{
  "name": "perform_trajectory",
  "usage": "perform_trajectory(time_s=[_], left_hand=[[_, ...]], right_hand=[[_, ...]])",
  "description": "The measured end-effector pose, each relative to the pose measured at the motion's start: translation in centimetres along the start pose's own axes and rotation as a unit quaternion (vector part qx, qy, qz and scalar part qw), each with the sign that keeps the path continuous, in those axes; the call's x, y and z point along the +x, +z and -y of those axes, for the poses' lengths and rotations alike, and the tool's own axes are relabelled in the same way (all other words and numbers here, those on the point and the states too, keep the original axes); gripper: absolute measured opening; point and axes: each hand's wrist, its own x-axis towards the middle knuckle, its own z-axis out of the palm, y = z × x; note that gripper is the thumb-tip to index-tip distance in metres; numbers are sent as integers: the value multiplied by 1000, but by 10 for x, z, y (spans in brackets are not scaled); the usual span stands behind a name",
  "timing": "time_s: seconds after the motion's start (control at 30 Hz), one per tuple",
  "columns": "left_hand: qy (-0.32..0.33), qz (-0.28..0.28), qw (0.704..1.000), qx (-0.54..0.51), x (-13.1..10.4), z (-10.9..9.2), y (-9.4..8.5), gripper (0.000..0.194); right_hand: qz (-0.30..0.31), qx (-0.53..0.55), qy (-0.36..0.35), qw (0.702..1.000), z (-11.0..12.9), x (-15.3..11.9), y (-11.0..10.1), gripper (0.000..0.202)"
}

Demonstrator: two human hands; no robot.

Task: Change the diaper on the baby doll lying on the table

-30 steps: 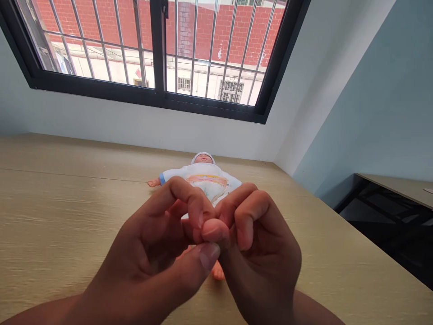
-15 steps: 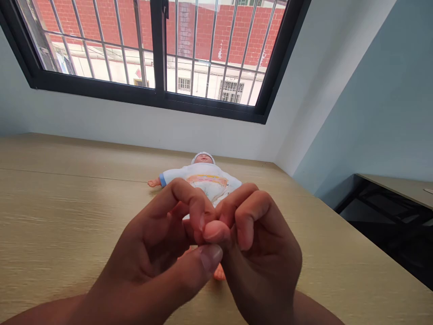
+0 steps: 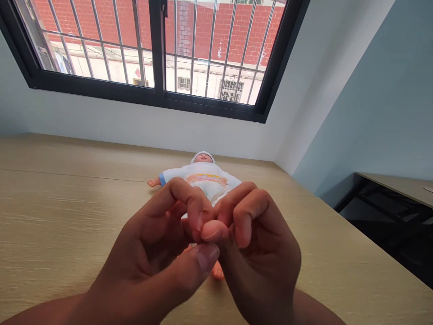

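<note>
My left hand (image 3: 169, 248) and my right hand (image 3: 264, 248) meet in the middle of the view, fingertips touching. The fingers of both hands are curled and closed. My left thumb and fingers press around the tip of my right thumb; anything small between them is hidden. Behind the hands a baby doll (image 3: 203, 178) lies on its back on the wooden table (image 3: 67, 216), in a white top with a coloured print, blue cuff and pale cap. My hands cover its middle; one foot shows below them.
A black-framed window (image 3: 158, 97) with bars outside is set in the wall beyond the table. At the right stands another table (image 3: 399, 187) with a black frame, beside a blue-grey wall.
The left thumb has shifted very slightly left and down. Otherwise both hands keep the same pose, and the doll lies as before.
</note>
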Motion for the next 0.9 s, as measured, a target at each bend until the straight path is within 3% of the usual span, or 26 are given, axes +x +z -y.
perform_trajectory(time_s=[0.9], left_hand=[[-12, 16, 1000, 7, -5, -1, -2, 19]], right_hand=[[-11, -17, -6, 1000, 0, -3, -1, 38]])
